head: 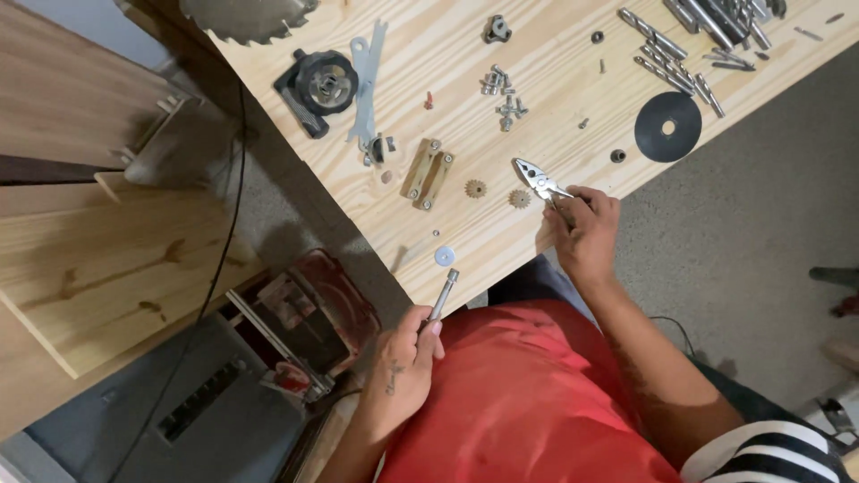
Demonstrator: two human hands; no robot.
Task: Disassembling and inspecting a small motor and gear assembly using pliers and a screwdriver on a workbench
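Right hand (586,234) gripping pliers (539,182) beside two gears (497,193) mid-frame; left hand (404,362) holding rod (442,297) past counter (501,241) edge, near washer (445,256).

Between the hands the shirt (528,394) is plain red, and a black-and-white striped sleeve (769,456) sits below the right hand (586,237). Above both hands the tabletop (555,72) shows pale grained pine, bearing a black disc (667,127) and silver pliers (540,182).
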